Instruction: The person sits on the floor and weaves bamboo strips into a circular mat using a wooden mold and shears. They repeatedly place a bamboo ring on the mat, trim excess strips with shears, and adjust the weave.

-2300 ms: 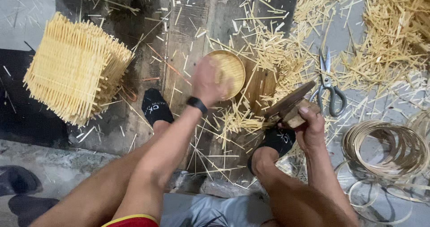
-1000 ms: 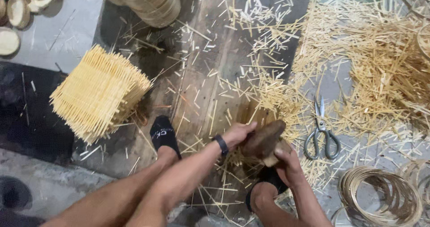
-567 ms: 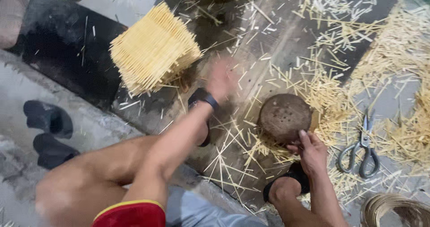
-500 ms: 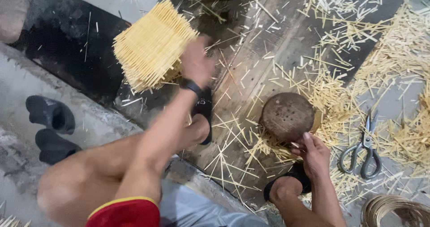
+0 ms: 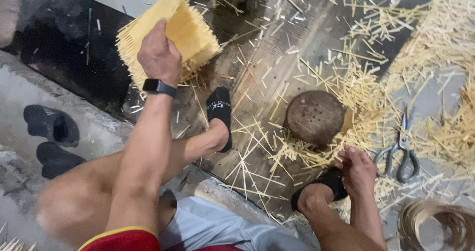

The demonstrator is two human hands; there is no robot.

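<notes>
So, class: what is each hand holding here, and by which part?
The left hand grips the bundle of thin yellow sticks at its near side. The right hand is down among loose sticks by the foot; whether it holds any cannot be told.

Scissors (image 5: 402,152), coiled strips (image 5: 438,224), dark shoes (image 5: 52,139), scattered splints (image 5: 356,82) on floor.

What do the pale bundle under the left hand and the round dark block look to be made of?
The bundle of sticks under the left hand looks like thin split bamboo or similar wood: pale yellow, matte, straight slivers. The round block seems to be dark, worn wood with small holes in its top, though the material is uncertain.
</notes>
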